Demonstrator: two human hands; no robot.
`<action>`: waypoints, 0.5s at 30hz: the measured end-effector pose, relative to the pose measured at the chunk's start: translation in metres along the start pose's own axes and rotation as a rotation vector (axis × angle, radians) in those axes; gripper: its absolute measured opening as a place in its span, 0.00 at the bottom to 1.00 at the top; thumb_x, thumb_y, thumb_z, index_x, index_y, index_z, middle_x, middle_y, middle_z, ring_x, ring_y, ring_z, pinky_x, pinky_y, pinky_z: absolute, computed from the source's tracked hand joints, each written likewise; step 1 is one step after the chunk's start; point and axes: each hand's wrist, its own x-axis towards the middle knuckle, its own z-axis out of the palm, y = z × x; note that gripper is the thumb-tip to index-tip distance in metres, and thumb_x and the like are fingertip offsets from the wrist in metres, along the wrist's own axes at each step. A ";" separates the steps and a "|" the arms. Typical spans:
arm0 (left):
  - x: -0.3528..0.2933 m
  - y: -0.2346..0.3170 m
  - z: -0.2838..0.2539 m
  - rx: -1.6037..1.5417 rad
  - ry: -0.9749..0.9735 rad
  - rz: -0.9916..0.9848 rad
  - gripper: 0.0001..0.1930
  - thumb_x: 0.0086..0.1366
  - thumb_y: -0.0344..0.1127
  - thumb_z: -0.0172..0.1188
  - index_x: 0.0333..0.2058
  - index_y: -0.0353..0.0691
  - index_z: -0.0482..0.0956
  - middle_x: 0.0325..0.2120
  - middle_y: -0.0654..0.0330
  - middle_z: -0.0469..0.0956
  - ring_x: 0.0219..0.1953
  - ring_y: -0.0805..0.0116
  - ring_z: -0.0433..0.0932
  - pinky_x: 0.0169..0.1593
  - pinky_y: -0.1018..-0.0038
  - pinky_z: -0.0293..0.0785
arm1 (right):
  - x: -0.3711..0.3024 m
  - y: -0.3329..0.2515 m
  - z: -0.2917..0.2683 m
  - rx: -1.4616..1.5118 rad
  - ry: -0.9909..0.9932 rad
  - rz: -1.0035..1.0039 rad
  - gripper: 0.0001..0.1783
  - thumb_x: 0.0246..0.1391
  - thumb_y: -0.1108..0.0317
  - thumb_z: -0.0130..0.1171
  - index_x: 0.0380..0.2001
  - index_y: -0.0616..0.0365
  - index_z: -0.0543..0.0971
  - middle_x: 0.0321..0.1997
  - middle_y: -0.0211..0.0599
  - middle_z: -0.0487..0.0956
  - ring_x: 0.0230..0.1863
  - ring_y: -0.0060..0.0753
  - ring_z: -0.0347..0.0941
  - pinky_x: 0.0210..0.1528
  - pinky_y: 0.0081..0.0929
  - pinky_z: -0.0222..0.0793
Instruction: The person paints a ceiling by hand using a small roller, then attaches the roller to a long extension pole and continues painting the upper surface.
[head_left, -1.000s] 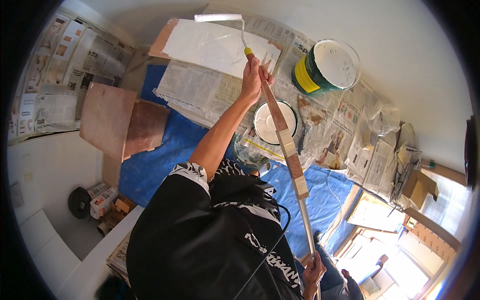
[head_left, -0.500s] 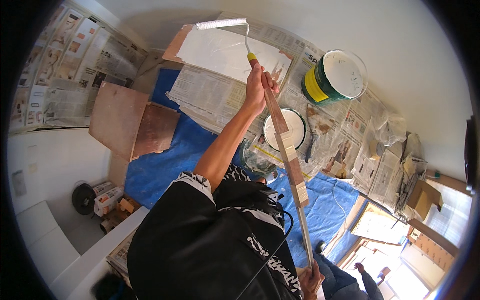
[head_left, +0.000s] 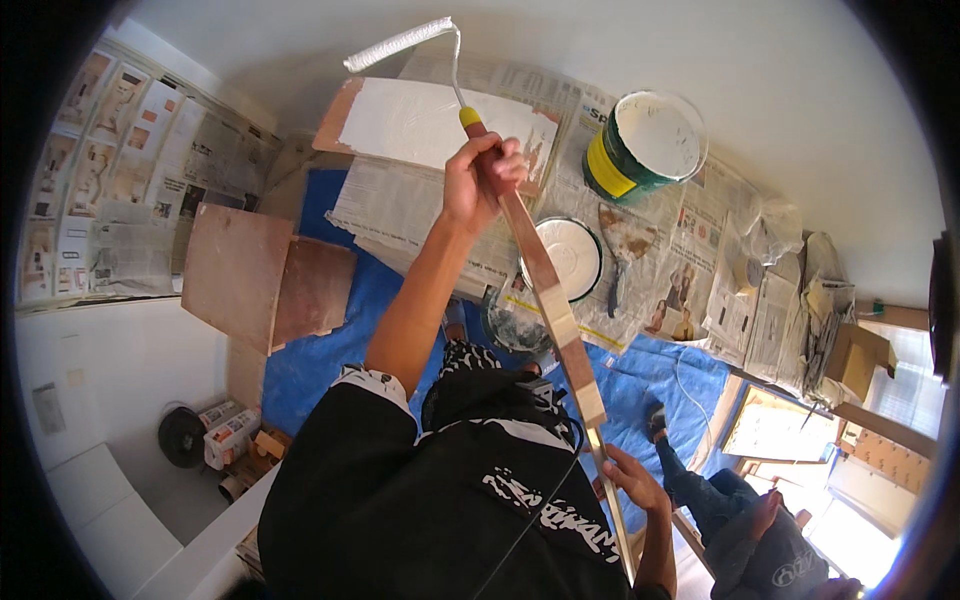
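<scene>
My left hand (head_left: 483, 185) is closed around the upper handle of a paint roller (head_left: 398, 46), just below its yellow collar. The white, paint-coated sleeve is raised toward the pale wall, beyond a board (head_left: 410, 122) mostly covered with white paint. A long wood-and-metal pole (head_left: 540, 275) slants from that handle down to the lower right. There my right hand (head_left: 635, 482) grips its thinner metal part, fingers against the shaft. Under the pole's middle lies a round lid (head_left: 568, 258) with white paint on it. A green bucket (head_left: 655, 150) with a yellow band holds white paint.
Newspaper sheets (head_left: 385, 205) cover the surface under the board and bucket. A paint-stained brush (head_left: 625, 245) rests beside the lid. Blue sheeting (head_left: 640, 390) covers the floor. Brown wooden panels (head_left: 240, 275) stand at left. Another person (head_left: 745, 520) is at the lower right.
The roller head and my left hand have shifted left, and the sleeve tilts more. My right hand has moved higher along the pole. The other person has come further into view.
</scene>
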 end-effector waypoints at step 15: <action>0.001 0.006 0.078 0.123 0.014 -0.072 0.23 0.72 0.36 0.50 0.14 0.52 0.59 0.07 0.77 0.51 0.06 0.85 0.49 0.12 0.84 0.48 | 0.045 -0.017 0.033 0.064 0.107 -0.243 0.23 0.66 0.47 0.50 0.35 0.59 0.72 0.20 0.23 0.67 0.19 0.15 0.60 0.20 0.20 0.55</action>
